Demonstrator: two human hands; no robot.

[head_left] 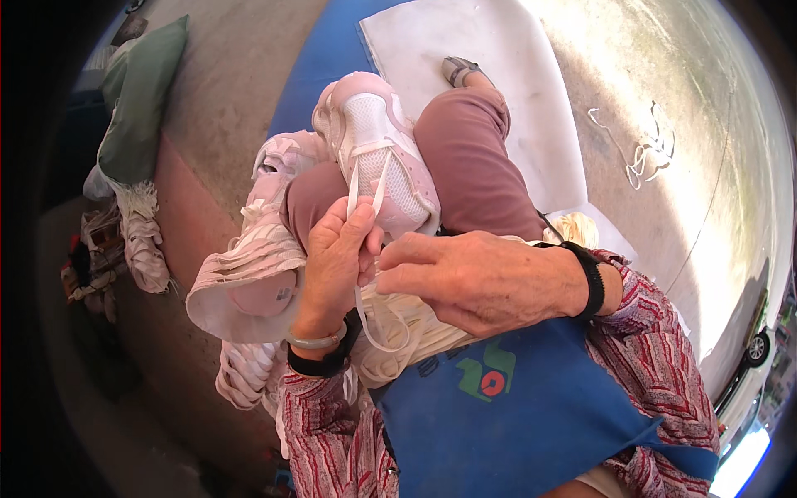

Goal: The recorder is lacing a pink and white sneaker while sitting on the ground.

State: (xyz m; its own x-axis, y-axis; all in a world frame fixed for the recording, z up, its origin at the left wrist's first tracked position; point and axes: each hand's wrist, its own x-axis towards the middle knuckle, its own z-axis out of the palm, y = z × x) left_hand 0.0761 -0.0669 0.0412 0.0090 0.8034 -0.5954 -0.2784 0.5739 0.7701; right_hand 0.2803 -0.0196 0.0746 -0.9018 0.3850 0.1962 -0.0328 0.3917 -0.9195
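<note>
A pale pink and white mesh shoe upper (371, 124) lies between my knees. A thin white shoelace (379, 197) rises from it in two strands. My left hand (336, 253) is closed, pinching the strands between thumb and forefinger. From below that hand, a lace end loops down over my lap. My right hand (490, 278) hovers just beside it, back upward, fingers stretched toward the left and slightly apart. I see nothing held in it, though its palm side is hidden. Under the right hand, a bundle of cream laces (415, 324) rests on my lap.
Stacked pink and white uppers (245, 274) lie by my left leg. A blue apron (506, 415) covers my lap. Ahead is a white sheet (498, 50) over a blue mat. Loose laces (647, 158) lie on the right floor; a green cushion-like bundle (145, 100) is far left.
</note>
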